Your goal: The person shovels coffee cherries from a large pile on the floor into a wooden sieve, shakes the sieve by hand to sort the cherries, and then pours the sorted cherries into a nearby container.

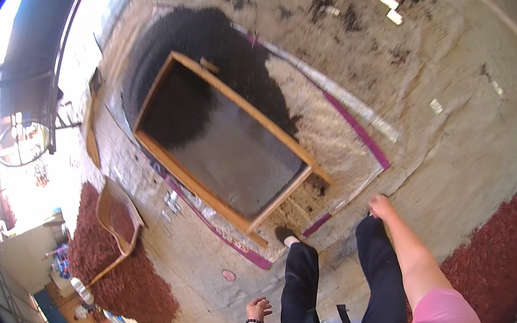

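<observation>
My left hand (258,307) hangs at my side near the lower edge, fingers loosely curled, holding nothing; a dark band sits on its wrist. My right hand (382,206) swings out in front of my dark trouser leg, empty, fingers loosely together. Ahead of my feet a wooden-framed mesh sieve (228,141) stands tilted on a pale sheet (345,150). A heap of dark sifted material (205,43) lies behind and under the sieve. Neither hand touches the sieve.
A reddish-brown heap (125,281) with a wooden tray (115,218) on it lies at the lower left. Another reddish heap (499,265) sits at the right. The ground is dusty concrete (470,143). A dark awning (40,35) and bright open area lie far left.
</observation>
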Motion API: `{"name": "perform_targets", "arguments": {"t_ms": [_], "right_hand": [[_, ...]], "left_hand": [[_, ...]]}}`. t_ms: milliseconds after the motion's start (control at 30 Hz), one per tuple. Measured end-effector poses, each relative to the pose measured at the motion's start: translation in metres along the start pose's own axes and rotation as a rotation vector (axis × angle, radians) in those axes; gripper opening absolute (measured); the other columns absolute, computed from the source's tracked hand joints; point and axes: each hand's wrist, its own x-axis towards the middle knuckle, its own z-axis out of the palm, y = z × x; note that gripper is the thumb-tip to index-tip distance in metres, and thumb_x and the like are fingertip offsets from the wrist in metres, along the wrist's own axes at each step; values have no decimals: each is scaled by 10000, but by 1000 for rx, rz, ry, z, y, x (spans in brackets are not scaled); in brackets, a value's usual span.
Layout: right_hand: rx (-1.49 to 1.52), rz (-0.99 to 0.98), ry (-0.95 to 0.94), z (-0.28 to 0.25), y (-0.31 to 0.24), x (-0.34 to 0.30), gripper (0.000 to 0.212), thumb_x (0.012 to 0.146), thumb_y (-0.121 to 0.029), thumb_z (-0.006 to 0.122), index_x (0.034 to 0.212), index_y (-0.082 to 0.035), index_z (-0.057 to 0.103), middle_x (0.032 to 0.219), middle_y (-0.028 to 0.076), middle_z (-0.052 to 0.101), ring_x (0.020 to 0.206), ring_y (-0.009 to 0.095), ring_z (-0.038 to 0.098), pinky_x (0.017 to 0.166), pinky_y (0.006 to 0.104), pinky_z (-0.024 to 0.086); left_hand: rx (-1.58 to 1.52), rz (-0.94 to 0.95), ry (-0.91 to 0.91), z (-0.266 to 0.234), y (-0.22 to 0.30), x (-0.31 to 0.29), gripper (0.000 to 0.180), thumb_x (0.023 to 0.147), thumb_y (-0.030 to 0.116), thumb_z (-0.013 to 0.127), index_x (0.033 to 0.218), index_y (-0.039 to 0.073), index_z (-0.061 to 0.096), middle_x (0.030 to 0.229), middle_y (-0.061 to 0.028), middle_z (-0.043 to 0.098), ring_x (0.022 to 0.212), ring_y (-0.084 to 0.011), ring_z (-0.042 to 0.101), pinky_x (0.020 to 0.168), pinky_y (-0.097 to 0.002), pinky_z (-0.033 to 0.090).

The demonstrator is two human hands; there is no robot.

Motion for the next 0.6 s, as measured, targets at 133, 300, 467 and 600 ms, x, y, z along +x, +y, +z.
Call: {"name": "perform_targets", "arguments": {"t_ms": [133,300,467,600], "right_hand": [[27,149,41,-85,38,-99,158,805,-136,450,813,3,525,635,122,576,473,219,546,411,337,437],[382,260,167,-183,54,-210,181,798,-101,440,917,23,495,700,162,584,522,245,574,420,342,452],[643,210,393,-249,44,-255,198,801,-104,440,957,9,481,685,149,571,521,222,561,413,323,444],[840,-76,540,-279,-2,-275,175,801,-80,444,954,-8,489,717,141,573,566,217,569,427,308,446]], "left_hand": [[18,96,-51,24,50,-37,275,766,107,486,989,-55,503,831,-157,573,670,-282,579,519,-388,507],[205,285,-83,78,119,-86,252,766,99,458,974,-29,518,833,-147,569,654,-273,572,504,-416,498],[252,368,-237,123,176,-70,349,797,204,326,1008,-28,478,835,-174,558,708,-336,543,575,-502,451],[710,650,-327,157,223,-65,177,720,103,519,873,22,553,788,-144,565,664,-292,554,537,-422,456]]}}
